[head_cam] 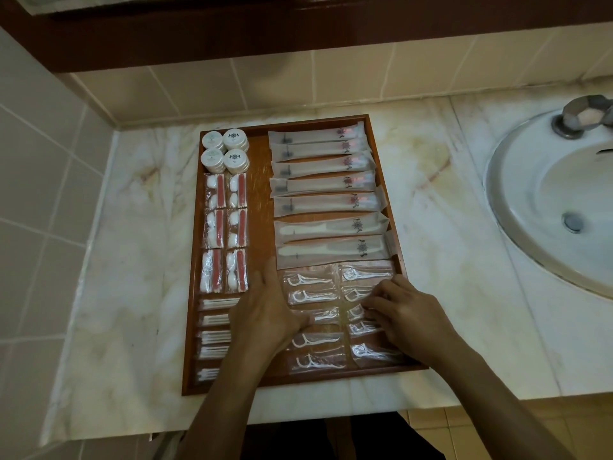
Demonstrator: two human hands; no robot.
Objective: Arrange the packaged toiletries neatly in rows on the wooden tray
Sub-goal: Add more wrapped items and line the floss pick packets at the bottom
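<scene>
A wooden tray (262, 151) lies on the marble counter, filled with packaged toiletries in rows. Round white soap tubs (225, 151) sit at its far left, with vanity kits (225, 232) and then cotton swab packets (214, 327) below them. Toothbrush packets (318, 171) and comb packets (331, 237) fill the right column. Floss pick packets (311, 287) lie in two columns at the near right. My left hand (265, 317) lies flat on the tray, fingers straight, thumb on a floss packet. My right hand (408, 313) has bent fingers pinching a floss packet (360, 315) in the right column.
A white sink basin (547, 207) with a metal tap (583, 116) is set into the marble counter (132, 260) to the right of the tray. Beige wall tiles run behind and to the left. The counter's front edge is near my body.
</scene>
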